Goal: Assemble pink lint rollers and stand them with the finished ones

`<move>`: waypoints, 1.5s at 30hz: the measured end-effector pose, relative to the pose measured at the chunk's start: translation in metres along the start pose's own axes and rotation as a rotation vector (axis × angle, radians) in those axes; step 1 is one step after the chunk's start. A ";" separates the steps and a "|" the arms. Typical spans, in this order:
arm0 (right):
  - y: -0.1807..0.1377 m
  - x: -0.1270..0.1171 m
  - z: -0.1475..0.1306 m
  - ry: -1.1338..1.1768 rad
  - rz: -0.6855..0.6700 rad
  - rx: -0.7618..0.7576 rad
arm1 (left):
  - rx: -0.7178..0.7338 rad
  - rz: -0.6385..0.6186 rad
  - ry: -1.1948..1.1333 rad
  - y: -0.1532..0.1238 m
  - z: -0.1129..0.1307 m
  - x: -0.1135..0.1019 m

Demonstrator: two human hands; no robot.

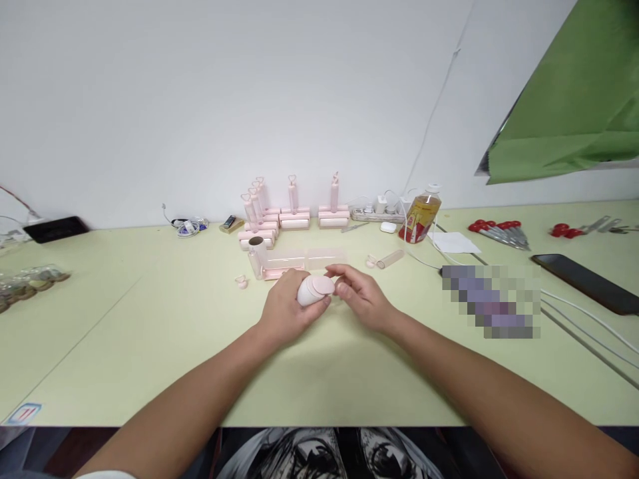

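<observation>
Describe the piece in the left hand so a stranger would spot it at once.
On the pale green table, go to the two bare hands near the middle. The left hand grips a white cylinder with a pale pink end. Unlike the pink-and-white rollers near the wall, it is in a hand.

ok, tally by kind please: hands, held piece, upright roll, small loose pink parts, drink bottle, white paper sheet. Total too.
Hands: 2 (left hand, right hand)
Held piece: 1
Upright roll: 1
Small loose pink parts: 2 (left part, right part)
Drink bottle: 1
White paper sheet: 1
Total: 8
</observation>
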State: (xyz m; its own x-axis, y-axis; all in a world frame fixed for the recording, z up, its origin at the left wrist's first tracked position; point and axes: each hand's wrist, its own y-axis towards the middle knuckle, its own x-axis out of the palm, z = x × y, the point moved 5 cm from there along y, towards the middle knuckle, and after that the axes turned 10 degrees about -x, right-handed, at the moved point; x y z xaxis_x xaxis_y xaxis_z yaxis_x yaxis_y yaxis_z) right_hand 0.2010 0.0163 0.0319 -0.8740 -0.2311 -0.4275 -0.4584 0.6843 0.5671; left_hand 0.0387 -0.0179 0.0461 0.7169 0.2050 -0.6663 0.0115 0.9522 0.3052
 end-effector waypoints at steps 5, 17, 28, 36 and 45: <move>0.014 -0.066 0.036 -0.557 0.156 0.217 | -0.164 -0.122 -0.305 0.004 -0.011 0.005; 0.000 -0.093 0.107 -0.885 -0.205 0.542 | -0.279 -0.196 -0.155 0.009 -0.026 0.016; 0.008 -0.091 0.096 -0.881 -0.168 0.544 | -0.175 -0.094 -0.318 0.014 -0.032 0.022; 0.010 -0.106 0.086 -0.890 -0.037 0.543 | 0.111 -0.047 -0.090 0.005 -0.009 0.011; 0.013 -0.113 0.078 -0.851 0.101 0.437 | 0.176 0.010 -0.078 0.005 -0.007 0.010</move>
State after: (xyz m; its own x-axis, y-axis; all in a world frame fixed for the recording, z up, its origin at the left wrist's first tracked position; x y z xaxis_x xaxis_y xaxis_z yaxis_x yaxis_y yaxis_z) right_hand 0.3062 0.1056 0.0329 -0.4169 0.3048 -0.8563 -0.1365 0.9104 0.3905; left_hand 0.0409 -0.0097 0.0356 0.7696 0.1894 -0.6098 0.1208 0.8946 0.4303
